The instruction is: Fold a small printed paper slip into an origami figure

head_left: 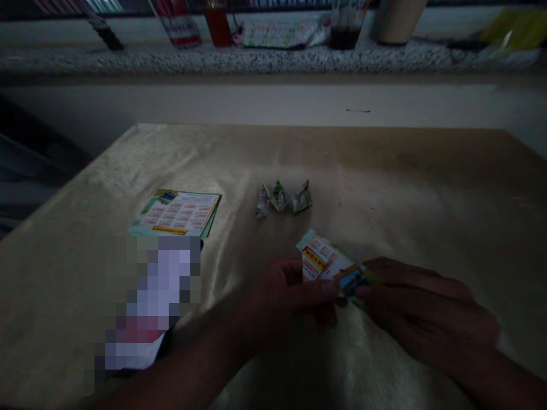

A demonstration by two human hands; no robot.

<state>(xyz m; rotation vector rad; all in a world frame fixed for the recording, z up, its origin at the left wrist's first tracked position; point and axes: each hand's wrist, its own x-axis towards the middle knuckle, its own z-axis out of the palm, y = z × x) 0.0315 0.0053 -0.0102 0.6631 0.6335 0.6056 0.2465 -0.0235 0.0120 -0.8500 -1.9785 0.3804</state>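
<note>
The left hand pinches the lower side of a folded printed leaflet, and the right hand grips its right end, above the counter. Left of them lies a pixelated object; just beyond it, toward the counter's left edge, flat printed leaflets. Three folded-paper pieces sit toward the far edge.

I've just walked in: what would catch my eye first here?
Probably the colourful folded paper, held by the left hand and right hand above the table. Next, three small folded shapes in a row beyond it. At left, a bright pixelated patch sits just nearer than the printed sheets.
</note>
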